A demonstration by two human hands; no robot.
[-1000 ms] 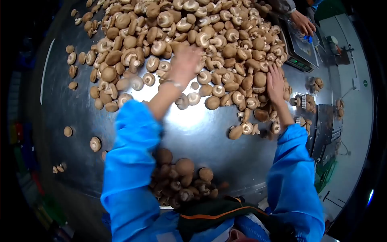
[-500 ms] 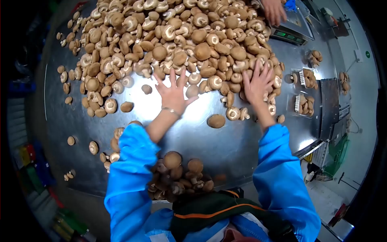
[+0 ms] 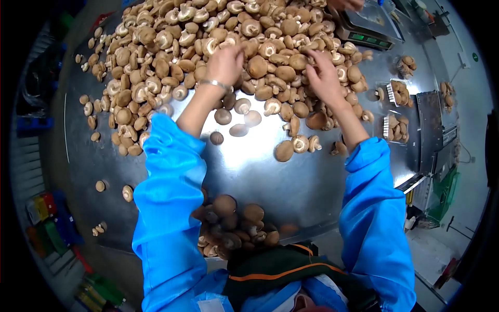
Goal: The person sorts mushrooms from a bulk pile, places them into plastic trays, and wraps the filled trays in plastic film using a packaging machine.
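So we've got a big heap of mushrooms (image 3: 161,67) over the far half of the table (image 3: 306,190), probably why both our arms stretch out that far. Our left hand (image 3: 224,65) curls down into the caps; fingertips are hidden, so we can't tell if they're pinching anything. Our right hand (image 3: 325,80) has thumb and fingers apart over the right side, a wide stance that likely covers more heap. Surface is dark, shiny metal, with a scale (image 3: 371,37), filled trays (image 3: 391,94) and a pale wall (image 3: 462,88) off right.

White glare patches the table (image 3: 249,169) (corners fall to black), with lines bowing near the edges
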